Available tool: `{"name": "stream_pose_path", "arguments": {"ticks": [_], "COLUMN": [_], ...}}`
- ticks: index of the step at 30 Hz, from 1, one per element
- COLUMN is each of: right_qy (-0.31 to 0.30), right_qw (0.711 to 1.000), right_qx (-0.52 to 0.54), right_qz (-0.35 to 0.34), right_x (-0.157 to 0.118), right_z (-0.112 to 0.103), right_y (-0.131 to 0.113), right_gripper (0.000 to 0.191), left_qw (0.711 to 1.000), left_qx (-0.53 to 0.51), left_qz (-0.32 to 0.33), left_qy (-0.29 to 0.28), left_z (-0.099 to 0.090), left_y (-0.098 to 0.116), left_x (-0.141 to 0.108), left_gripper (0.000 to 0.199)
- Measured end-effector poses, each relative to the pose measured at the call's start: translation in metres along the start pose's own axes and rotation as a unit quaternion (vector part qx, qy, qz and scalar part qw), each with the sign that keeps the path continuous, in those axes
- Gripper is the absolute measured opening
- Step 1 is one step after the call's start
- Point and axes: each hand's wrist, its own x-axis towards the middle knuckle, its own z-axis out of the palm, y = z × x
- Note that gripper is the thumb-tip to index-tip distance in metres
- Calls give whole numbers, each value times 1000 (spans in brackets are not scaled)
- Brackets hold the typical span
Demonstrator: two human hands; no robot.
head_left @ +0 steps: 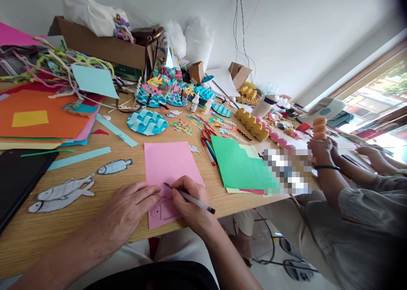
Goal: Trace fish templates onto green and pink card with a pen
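A pink sheet of paper (pixel 170 160) lies at the table's front edge, with fish outlines drawn on its lower half. My right hand (pixel 190 199) grips a pen (pixel 197 202), its tip touching the paper. My left hand (pixel 135 205) rests flat across the sheet's left edge, fingers stretched out and holding nothing. To the left lie paper fish cutouts: a small one (pixel 115 166) and an overlapping pair (pixel 62 192), all outlined in dark ink. Another small fish cutout (pixel 194 148) sits partly at the sheet's right edge.
Green paper (pixel 237 163) lies right of the sheet, beside red-handled scissors (pixel 208 133). Orange paper (pixel 44 112) and a black tablet-like slab (pixel 19 175) are at left. Behind are a blue wavy disc (pixel 147 121) and glue bottles (pixel 194 103). A co-worker's hands (pixel 321 152) hold something at right.
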Motion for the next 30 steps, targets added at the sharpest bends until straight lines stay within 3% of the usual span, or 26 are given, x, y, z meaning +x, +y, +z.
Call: {"name": "stream_pose_path", "arguments": {"ticks": [30], "right_qy": [9], "right_qw": [1000], "right_qx": [-1], "right_qz": [1], "right_x": [1], "right_z": [1], "right_y": [2], "right_gripper": [10], "left_qw": [1000], "left_qx": [-3], "left_qz": [3], "left_qy": [-5], "left_z": [-1], "left_y": [0], "left_x": [0], "left_gripper": [56]}}
